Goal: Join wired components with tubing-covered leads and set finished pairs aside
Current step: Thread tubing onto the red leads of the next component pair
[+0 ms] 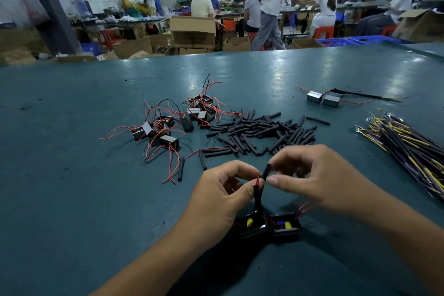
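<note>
A wide teal-painted bench (72, 175) fills the lower view, its far edge running across the upper third, with cardboard boxes and seated workers beyond. The near left of the bench is bare paint, and a broad bare stretch also lies between the far edge and the parts.

Near the bottom centre, two small black rectangular components (270, 226) with yellow and blue parts inside sit side by side on the bench, touching, with thin red wires trailing to the right. Black tubing-covered leads (258, 197) rise from them up between the hands.

The left hand (223, 192) has fingers curled, its grip pinching the leads near their red tip. The right hand (312, 175) has fingers curled too, its thumb and forefinger pinching a short black piece of tubing (266, 172) just above the left thumb. The two grips almost touch.

Beyond the hands lies a loose heap of short black tubing pieces (262, 131). To its left is a scatter of small black components with red and black wires (168, 122). At the right edge lies a bundle of long black, yellow and purple wires (406, 142). Well apart, far right, a finished pair of grey-topped components (323, 98) rests with a black sleeved lead running right.
</note>
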